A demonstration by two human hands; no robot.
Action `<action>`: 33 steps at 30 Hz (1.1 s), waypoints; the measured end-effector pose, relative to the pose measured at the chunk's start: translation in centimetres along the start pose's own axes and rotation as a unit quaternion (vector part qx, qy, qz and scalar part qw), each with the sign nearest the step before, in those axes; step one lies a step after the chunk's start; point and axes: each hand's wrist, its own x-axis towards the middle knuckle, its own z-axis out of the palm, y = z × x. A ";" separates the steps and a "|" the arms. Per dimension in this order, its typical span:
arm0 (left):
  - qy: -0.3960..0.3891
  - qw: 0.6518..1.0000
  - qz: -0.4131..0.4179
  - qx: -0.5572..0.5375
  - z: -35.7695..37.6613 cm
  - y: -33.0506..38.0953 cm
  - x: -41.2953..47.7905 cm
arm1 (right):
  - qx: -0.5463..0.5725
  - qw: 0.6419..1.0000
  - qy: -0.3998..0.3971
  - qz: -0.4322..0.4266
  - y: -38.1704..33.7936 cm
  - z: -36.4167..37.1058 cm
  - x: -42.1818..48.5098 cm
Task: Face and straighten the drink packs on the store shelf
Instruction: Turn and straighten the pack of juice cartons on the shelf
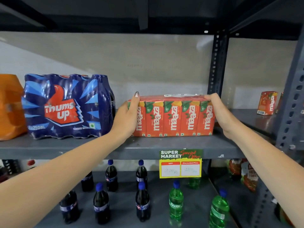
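Observation:
A shrink-wrapped pack of red Maaza juice cartons [172,117] stands on the grey shelf [115,150], labels facing me. My left hand [127,116] grips its left end, thumb across the front and fingers over the top corner. My right hand [218,111] clasps the right end, fingers curled over the top edge. To the left stands a blue Thums Up bottle pack [65,106], its logo facing forward. An orange drink pack [9,107] is cut off by the left edge of the view.
A dark slotted upright [217,63] rises just behind my right hand. A single Maaza carton [267,102] stands on the neighbouring shelf at right. A price tag [180,163] hangs from the shelf edge. Below are loose cola bottles [141,201] and green Sprite bottles [176,199].

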 end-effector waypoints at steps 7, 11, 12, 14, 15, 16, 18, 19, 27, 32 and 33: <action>0.017 1.000 0.019 0.000 -0.1 0.0 -0.5 | 0.035 0.999 0.009 -0.017 0.3 0.1 -0.8; 0.025 0.999 0.025 0.003 -0.1 -0.1 -0.5 | 0.052 0.998 0.018 -0.017 0.4 0.2 -1.0; 0.024 0.999 0.028 0.003 -0.1 -0.1 -0.6 | 0.055 0.998 0.017 -0.019 0.4 0.2 -1.1; 0.024 0.999 0.033 0.004 -0.1 -0.1 -0.6 | 0.061 0.998 0.016 -0.020 0.6 0.2 -1.1; 0.025 0.999 0.032 0.003 -0.1 -0.1 -0.7 | 0.064 0.998 0.017 -0.020 0.6 0.2 -1.1; 0.027 0.999 0.030 -0.001 -0.1 -0.1 -0.7 | 0.065 0.998 0.017 -0.020 0.6 0.1 -1.2; 0.030 0.999 0.026 -0.004 -0.1 -0.1 -0.6 | 0.063 0.998 0.013 -0.024 0.5 0.2 -1.3; 0.032 0.999 0.025 -0.003 -0.1 -0.1 -0.7 | 0.060 0.998 0.016 -0.025 0.4 0.2 -1.4; 0.027 0.998 0.005 0.058 -2.0 2.7 -4.6 | -0.055 0.966 0.224 -0.120 0.8 0.6 -2.1; 0.256 0.938 0.223 0.070 -9.1 1.4 -7.9 | -0.097 0.837 0.307 -0.442 -2.6 5.8 -6.1; 0.307 0.923 0.224 0.066 -11.3 0.5 -7.3 | -0.105 0.820 0.296 -0.479 -3.4 7.8 -7.2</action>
